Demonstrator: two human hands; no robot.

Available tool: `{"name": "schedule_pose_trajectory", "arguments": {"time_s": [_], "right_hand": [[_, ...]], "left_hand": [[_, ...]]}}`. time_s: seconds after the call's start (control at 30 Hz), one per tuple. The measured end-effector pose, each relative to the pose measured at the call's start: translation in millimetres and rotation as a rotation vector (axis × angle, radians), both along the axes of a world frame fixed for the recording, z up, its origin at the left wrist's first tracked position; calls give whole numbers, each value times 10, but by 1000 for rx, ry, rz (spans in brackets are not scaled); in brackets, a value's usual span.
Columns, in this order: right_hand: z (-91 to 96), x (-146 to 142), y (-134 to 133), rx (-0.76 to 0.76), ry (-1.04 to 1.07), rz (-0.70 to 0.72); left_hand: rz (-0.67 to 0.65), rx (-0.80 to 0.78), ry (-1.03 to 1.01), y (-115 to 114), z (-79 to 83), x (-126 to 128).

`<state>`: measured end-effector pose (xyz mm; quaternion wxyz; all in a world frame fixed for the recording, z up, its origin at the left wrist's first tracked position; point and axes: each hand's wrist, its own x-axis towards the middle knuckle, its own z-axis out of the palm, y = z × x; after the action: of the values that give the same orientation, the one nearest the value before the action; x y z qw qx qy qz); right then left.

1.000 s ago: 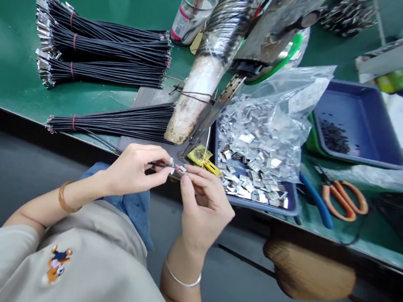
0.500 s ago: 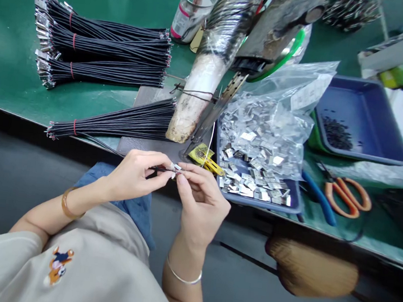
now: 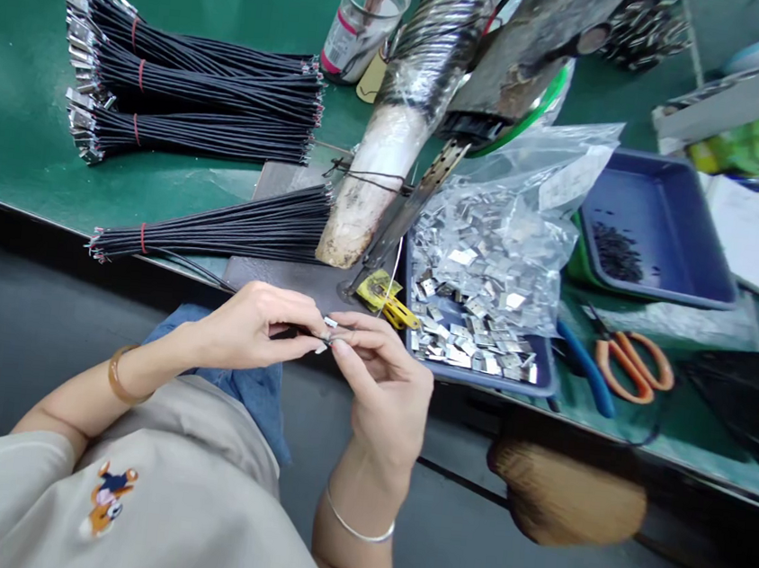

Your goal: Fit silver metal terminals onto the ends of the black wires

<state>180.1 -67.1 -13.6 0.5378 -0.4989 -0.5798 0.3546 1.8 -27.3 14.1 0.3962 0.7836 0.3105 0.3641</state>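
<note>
My left hand (image 3: 273, 327) pinches a black cable, of which a stretch (image 3: 197, 269) runs back towards the bundle of black cables (image 3: 243, 224) tied with a red band. My right hand (image 3: 387, 375) is closed at the cable's end, its thumb and fingertips meeting those of my left hand. A small shiny metal piece (image 3: 330, 322) shows between the fingertips; the fingers hide most of it. Just beyond my right hand lies a yellow-handled tool (image 3: 391, 303). A blue tray (image 3: 478, 377) beside it holds many small metal pieces (image 3: 461, 342), some in a clear plastic bag (image 3: 529, 209).
A duct pipe (image 3: 362, 192) and a metal arm (image 3: 415, 206) hang down close beyond my hands. More cable bundles (image 3: 202, 94) lie far left. Orange-handled scissors (image 3: 635, 365), blue-handled pliers (image 3: 584, 369) and a second blue tray (image 3: 673, 202) are on the right. A wooden stool (image 3: 567, 493) stands below.
My hands stay together at nearly the same spot. The fingertips have shifted slightly, and the metal piece between them has turned a little. The view has shifted slightly.
</note>
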Motion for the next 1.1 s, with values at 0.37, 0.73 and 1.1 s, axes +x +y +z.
{"name": "schedule_pose_trajectory", "arguments": {"time_s": [0.37, 0.73, 1.1], "right_hand": [[56, -116, -8, 417, -464, -221], [69, -89, 12, 384, -485, -209], [15, -127, -72, 334, -199, -356]], "left_hand": [[154, -448, -94, -3, 31, 113], [155, -562, -158, 25, -36, 134], [-51, -955, -432, 77, -100, 51]]}}
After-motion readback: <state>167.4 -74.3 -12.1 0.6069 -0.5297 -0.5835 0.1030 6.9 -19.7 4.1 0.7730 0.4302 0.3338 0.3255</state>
